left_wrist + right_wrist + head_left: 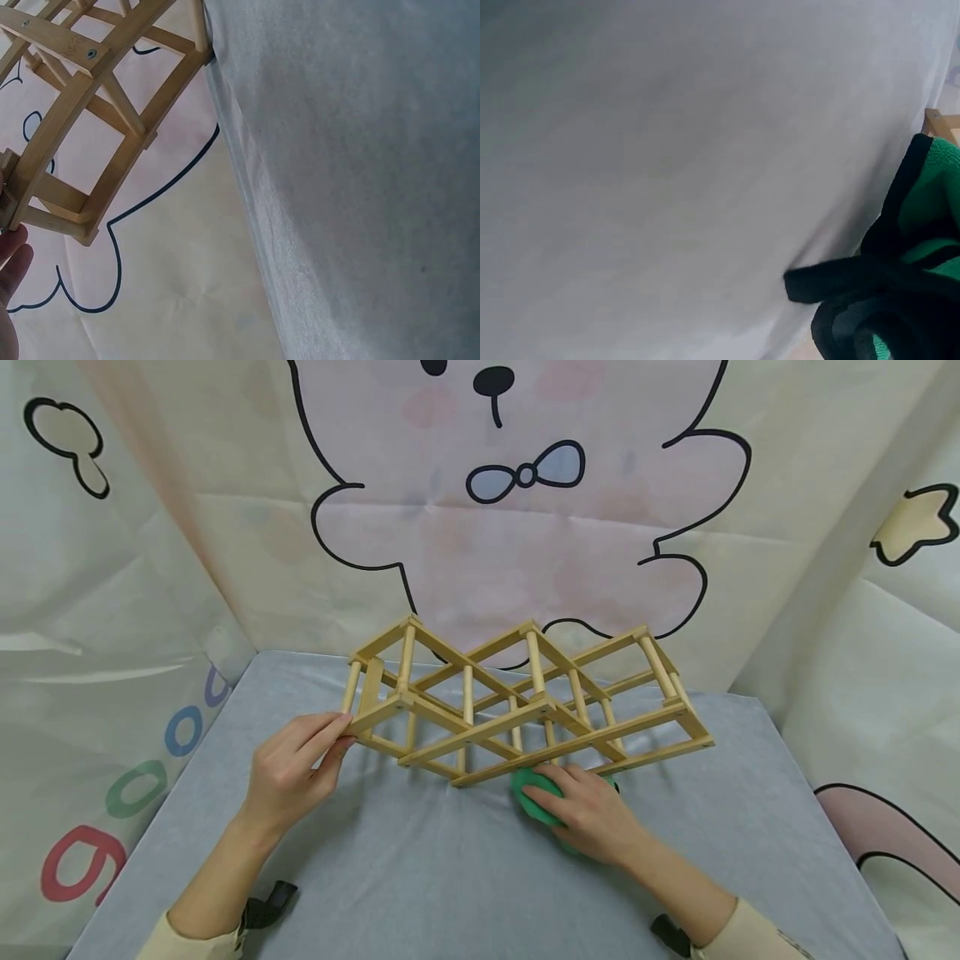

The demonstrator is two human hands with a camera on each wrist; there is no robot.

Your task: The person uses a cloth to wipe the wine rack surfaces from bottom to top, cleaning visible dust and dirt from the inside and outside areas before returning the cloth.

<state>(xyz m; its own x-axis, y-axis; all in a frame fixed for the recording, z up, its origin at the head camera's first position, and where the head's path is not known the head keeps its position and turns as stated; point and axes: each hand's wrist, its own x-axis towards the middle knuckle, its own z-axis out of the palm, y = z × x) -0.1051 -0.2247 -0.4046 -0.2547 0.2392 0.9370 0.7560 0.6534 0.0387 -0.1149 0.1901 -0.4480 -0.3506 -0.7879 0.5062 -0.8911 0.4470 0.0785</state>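
Observation:
A folding lattice rack of pale wood, made of flat slats and round dowels, is spread out in a zigzag and tilted over the table. My left hand pinches its left front corner between thumb and fingers. In the left wrist view the rack's slats show screw heads, with fingertips at its end. My right hand grips a green cloth right at the rack's lower front slat. Black edging runs along the bunched cloth in the right wrist view.
A grey-blue cloth covers the table. Behind it hangs a printed curtain with a cartoon animal, and similar curtains close off both sides. Black straps sit on both wrists.

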